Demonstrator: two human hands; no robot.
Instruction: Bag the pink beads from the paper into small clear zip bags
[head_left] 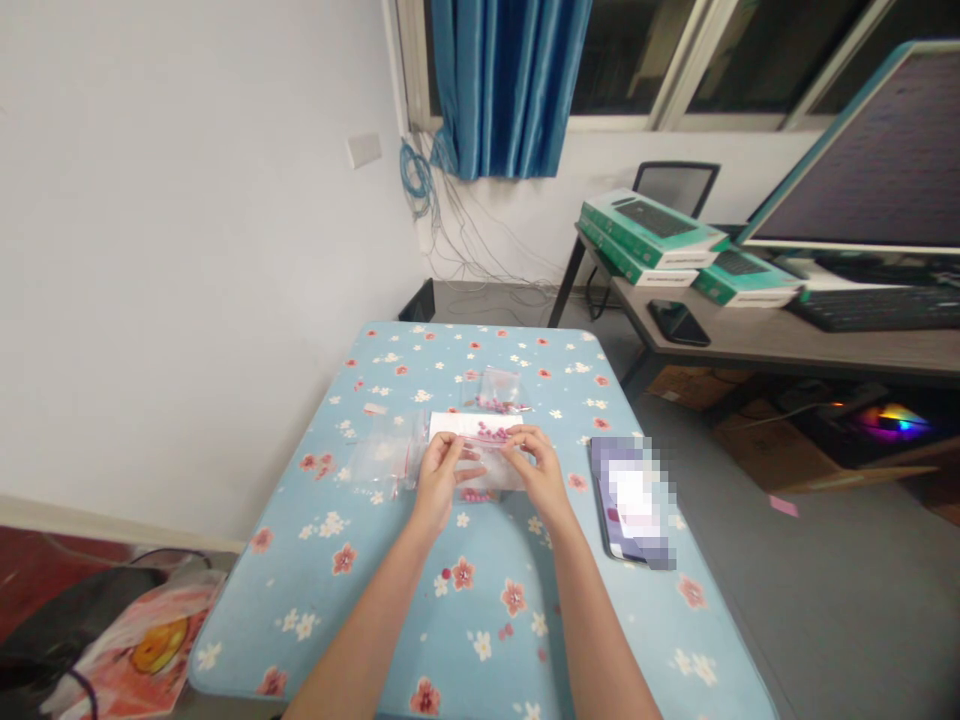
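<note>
Near the middle of the table, my left hand (pixel 437 482) and my right hand (pixel 541 474) pinch the two sides of a clear zip bag (pixel 491 468) at its reddish seal strip. Pink beads (pixel 477 495) show at the bag's lower end. Just behind the bag, a white sheet (pixel 450 422) carries more loose pink beads (pixel 491 432). Beyond the sheet rests another clear bag (pixel 501 385) with pink beads by it. Several flat clear bags (pixel 382 455) lie left of my left hand. My fingertips partly cover the bag's edges.
A flowered blue tablecloth (pixel 390 620) covers the table. At its right edge lies a phone or tablet (pixel 634 500) with a blurred screen. A few stray pink beads (pixel 506 631) lie nearer me. A desk (pixel 750 335) at right holds keyboard boxes (pixel 652 230) and a monitor (pixel 862 160).
</note>
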